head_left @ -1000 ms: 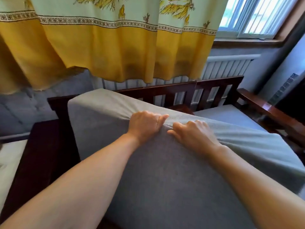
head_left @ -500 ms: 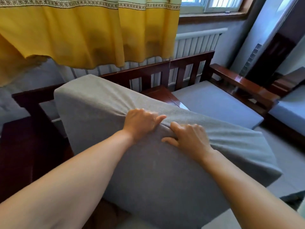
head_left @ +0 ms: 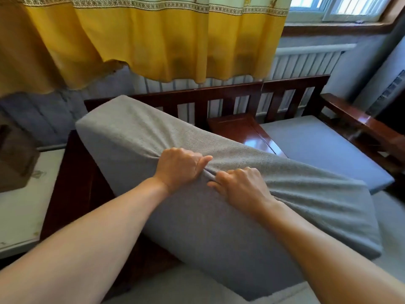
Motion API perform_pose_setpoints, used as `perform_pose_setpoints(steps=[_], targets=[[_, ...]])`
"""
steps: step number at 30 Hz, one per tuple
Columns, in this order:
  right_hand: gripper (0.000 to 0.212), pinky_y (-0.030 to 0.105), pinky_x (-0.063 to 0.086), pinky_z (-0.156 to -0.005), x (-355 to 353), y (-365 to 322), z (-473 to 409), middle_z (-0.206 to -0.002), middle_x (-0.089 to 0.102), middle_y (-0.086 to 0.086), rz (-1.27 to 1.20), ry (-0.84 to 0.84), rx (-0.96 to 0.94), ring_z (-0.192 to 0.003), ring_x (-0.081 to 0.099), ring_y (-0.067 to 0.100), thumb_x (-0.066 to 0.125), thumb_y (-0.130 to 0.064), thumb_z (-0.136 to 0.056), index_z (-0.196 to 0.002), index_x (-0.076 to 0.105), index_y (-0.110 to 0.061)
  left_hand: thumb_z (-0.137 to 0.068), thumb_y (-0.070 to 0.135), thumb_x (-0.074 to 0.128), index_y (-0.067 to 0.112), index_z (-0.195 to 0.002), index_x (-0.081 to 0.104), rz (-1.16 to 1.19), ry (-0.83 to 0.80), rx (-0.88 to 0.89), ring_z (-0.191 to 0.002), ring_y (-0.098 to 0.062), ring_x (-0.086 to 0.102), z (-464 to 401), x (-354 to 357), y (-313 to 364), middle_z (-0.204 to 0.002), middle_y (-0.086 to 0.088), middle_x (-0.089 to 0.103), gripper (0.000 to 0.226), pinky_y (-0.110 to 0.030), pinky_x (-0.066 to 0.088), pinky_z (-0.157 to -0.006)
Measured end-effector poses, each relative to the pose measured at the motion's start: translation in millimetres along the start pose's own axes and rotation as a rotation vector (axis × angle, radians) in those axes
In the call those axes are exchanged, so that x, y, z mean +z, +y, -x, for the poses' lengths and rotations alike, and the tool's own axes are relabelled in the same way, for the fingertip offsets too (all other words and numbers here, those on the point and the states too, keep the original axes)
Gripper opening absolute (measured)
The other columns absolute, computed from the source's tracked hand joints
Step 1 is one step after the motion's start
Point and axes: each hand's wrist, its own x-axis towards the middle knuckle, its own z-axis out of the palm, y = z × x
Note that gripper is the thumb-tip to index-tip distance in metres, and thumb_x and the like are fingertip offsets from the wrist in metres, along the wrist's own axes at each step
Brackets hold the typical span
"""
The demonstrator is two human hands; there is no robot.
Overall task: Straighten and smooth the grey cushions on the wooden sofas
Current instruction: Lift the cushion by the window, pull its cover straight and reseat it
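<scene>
A large grey cushion [head_left: 197, 227] is lifted off the dark wooden sofa [head_left: 230, 97] and tilted, its far edge up at the left. My left hand [head_left: 178, 166] and my right hand [head_left: 240, 187] sit side by side at the middle of its upper edge, fingers curled, each gripping a bunch of the cover fabric. Creases fan out from both grips. A second grey cushion [head_left: 324, 145] lies flat on the right seat of the sofa.
A glossy wooden divider [head_left: 245, 132] separates the two seats, with an armrest [head_left: 361, 123] at far right. A yellow curtain [head_left: 153, 44] hangs over a white radiator [head_left: 306, 62]. A pale side table [head_left: 19, 213] with a brown box [head_left: 15, 154] stands at left.
The cushion has swung so its right end sits lower and nearer to me. Both hands have tightened on the fabric, which now bunches more between them. The view tilted up again.
</scene>
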Motion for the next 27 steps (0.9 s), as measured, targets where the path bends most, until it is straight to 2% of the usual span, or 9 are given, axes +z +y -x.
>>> perform_pose_setpoints(steps=[4, 6, 10, 14, 17, 19, 22, 24, 27], targets=[[0.046, 0.022, 0.034, -0.035, -2, -10, -5, -0.047, 0.059, -0.005, -0.013, 0.01, -0.082, -0.035, 0.054, 0.024, 0.036, -0.051, -0.083, -0.056, 0.059, -0.021, -0.1, 0.052, 0.015, 0.016, -0.05, 0.052, 0.041, 0.016, -0.015, -0.037, -0.023, 0.054, 16, -17, -5, -0.045, 0.0, 0.054, 0.072, -0.019, 0.03, -0.037], [0.048, 0.025, 0.036, -0.036, -1, -13, -3, -0.049, 0.06, -0.004, -0.044, -0.013, -0.095, -0.036, 0.055, 0.024, 0.035, -0.052, -0.085, -0.06, 0.06, -0.02, -0.098, 0.057, 0.018, 0.016, -0.058, 0.053, 0.061, -0.016, 0.069, -0.045, -0.022, 0.056, 20, -25, -9, -0.053, 0.0, 0.055, 0.067, -0.021, 0.032, -0.037], [0.046, 0.025, 0.037, -0.037, -6, -17, -1, -0.049, 0.056, -0.006, -0.093, -0.047, -0.08, -0.036, 0.054, 0.022, 0.037, -0.054, -0.085, -0.059, 0.053, -0.019, -0.079, 0.064, 0.051, 0.017, -0.084, 0.048, 0.03, -0.153, 0.337, -0.07, -0.022, 0.055, 25, -49, -51, -0.08, -0.004, 0.055, 0.048, -0.031, 0.042, -0.049], [0.046, 0.027, 0.037, -0.044, -14, -19, 0, -0.056, 0.06, -0.004, -0.062, -0.137, -0.066, -0.046, 0.06, 0.023, 0.045, -0.057, -0.086, -0.063, 0.054, -0.018, -0.064, 0.048, 0.082, 0.016, -0.081, 0.052, -0.064, -0.305, 0.508, -0.066, -0.022, 0.057, 19, -57, -81, -0.076, -0.004, 0.056, 0.047, -0.029, 0.044, -0.046], [0.042, 0.03, 0.034, -0.063, -25, -28, -6, -0.088, 0.068, 0.003, -0.036, -0.36, 0.036, -0.083, 0.066, 0.028, 0.047, -0.056, -0.092, -0.089, 0.06, -0.016, -0.077, 0.038, 0.07, 0.015, -0.071, 0.054, -0.04, -0.379, 0.605, -0.057, -0.019, 0.058, 13, -54, -75, -0.068, -0.001, 0.055, 0.029, -0.026, 0.041, -0.041], [0.035, 0.03, 0.034, -0.065, -28, -29, -10, -0.095, 0.068, 0.003, 0.034, -0.39, 0.014, -0.089, 0.065, 0.028, 0.041, -0.045, -0.098, -0.095, 0.06, -0.015, -0.082, 0.026, 0.047, 0.014, -0.065, 0.052, -0.02, -0.401, 0.604, -0.05, -0.02, 0.056, 9, -55, -74, -0.062, -0.001, 0.054, 0.021, -0.024, 0.039, -0.038], [0.029, 0.029, 0.033, -0.061, -30, -33, -15, -0.086, 0.067, 0.005, 0.058, -0.394, -0.04, -0.081, 0.066, 0.028, 0.041, -0.03, -0.099, -0.086, 0.06, -0.013, -0.074, 0.013, 0.039, 0.015, -0.058, 0.05, -0.07, -0.454, 0.628, -0.043, -0.021, 0.055, 6, -62, -76, -0.054, -0.001, 0.053, 0.019, -0.024, 0.036, -0.035], [0.026, 0.028, 0.031, -0.052, -30, -34, -16, -0.065, 0.064, 0.004, 0.053, -0.361, -0.06, -0.06, 0.064, 0.027, 0.051, -0.023, -0.092, -0.067, 0.053, -0.015, -0.066, 0.011, 0.056, 0.015, -0.054, 0.05, -0.132, -0.519, 0.666, -0.04, -0.02, 0.055, 4, -71, -74, -0.051, 0.001, 0.052, 0.014, -0.023, 0.033, -0.034], [0.034, 0.021, 0.019, -0.039, -25, -33, -19, -0.038, 0.044, -0.003, 0.086, -0.255, -0.1, -0.028, 0.044, 0.017, 0.058, -0.022, -0.075, -0.05, 0.035, -0.021, -0.05, 0.008, 0.074, 0.017, -0.051, 0.051, -0.201, -0.586, 0.727, -0.038, -0.018, 0.055, -2, -82, -74, -0.047, 0.002, 0.053, 0.025, -0.021, 0.031, -0.035]])
